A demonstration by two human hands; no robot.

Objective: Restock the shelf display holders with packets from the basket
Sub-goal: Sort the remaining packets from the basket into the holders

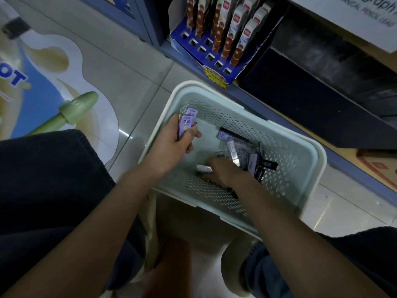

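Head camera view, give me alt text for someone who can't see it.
A person picks packets from a pale green basket on the floor: the left hand holds purple packets, the right hand reaches among loose packets. A blue display holder with some empty slots stands on the shelf beyond.

A single wide-angle camera worn on the head is looking steeply down and a little forward from close above, framing the basket (214, 93) at centre with the left hand (171, 145) and right hand (223, 171) over it, the floor (133, 67) at left and the shelf display holder (214, 72) at upper middle.
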